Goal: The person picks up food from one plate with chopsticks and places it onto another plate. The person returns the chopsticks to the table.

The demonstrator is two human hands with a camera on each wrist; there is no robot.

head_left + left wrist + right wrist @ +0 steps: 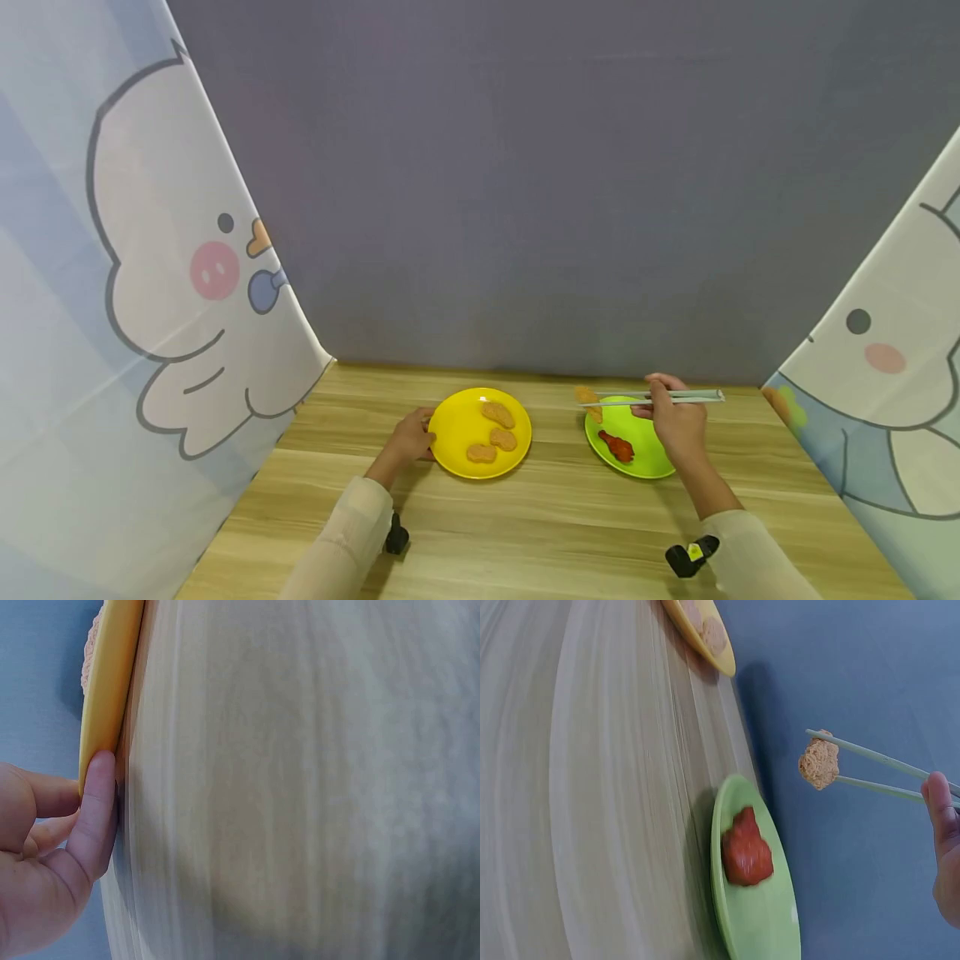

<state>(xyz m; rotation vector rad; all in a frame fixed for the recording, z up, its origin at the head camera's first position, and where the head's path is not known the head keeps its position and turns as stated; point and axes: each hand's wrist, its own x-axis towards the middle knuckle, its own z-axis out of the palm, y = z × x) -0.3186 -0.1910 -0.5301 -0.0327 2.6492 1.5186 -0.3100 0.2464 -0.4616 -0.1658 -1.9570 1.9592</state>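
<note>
My right hand [675,421] holds a pair of pale green chopsticks [693,396]. Their tips pinch a breaded chicken nugget [820,763], raised above the left rim of the green plate [648,467]. On that plate lies a red-brown chicken drumstick [618,447]. My left hand [411,435] grips the left edge of the yellow plate [450,429], with thumb and fingers at its rim in the left wrist view. Several nuggets sit on the yellow plate, among them a longer nugget [497,414] at the back and a small nugget [482,453] in front.
Both plates stand on a wood-grain table [525,533], a gap of bare wood between them. A grey panel [487,208] rises behind the table. Cartoon-printed panels flank it, one left panel [172,250] and one right panel [885,400].
</note>
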